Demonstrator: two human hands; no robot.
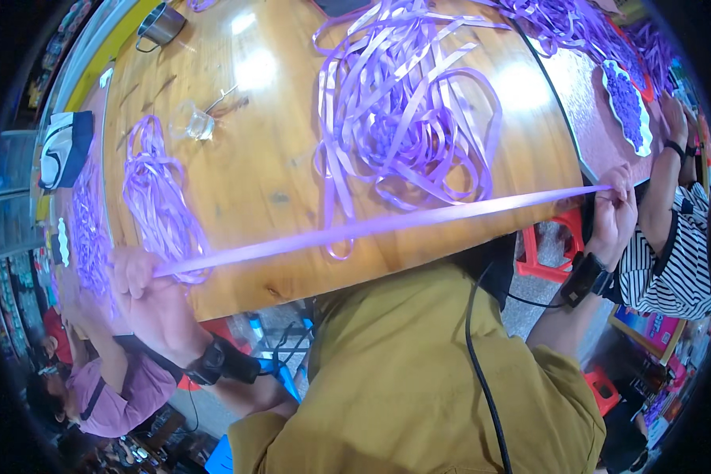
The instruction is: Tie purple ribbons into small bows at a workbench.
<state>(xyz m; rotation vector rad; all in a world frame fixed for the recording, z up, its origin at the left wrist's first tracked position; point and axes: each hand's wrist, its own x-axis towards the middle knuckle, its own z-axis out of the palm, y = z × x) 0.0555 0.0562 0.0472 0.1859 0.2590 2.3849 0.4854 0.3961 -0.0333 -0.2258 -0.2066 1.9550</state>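
A long purple satin ribbon (pixel 387 224) is stretched nearly straight across the near side of the wooden table (pixel 253 182). My left hand (pixel 146 286) pinches its left end beside a smaller ribbon bundle (pixel 152 186). At the far right, beyond the table's corner, my right hand (pixel 618 207) pinches the other end, its arm reaching outward. A big tangled heap of purple ribbon (pixel 407 107) lies on the table behind the taut strip, with a few loops hanging toward it.
A metal mug (pixel 161 27) and a small clear cup (pixel 195 124) stand toward the back left. A white scalloped tray (pixel 648 141) of purple pieces sits on the right-hand table. Co-workers sit at both sides. A red stool (pixel 547 246) is below the table edge.
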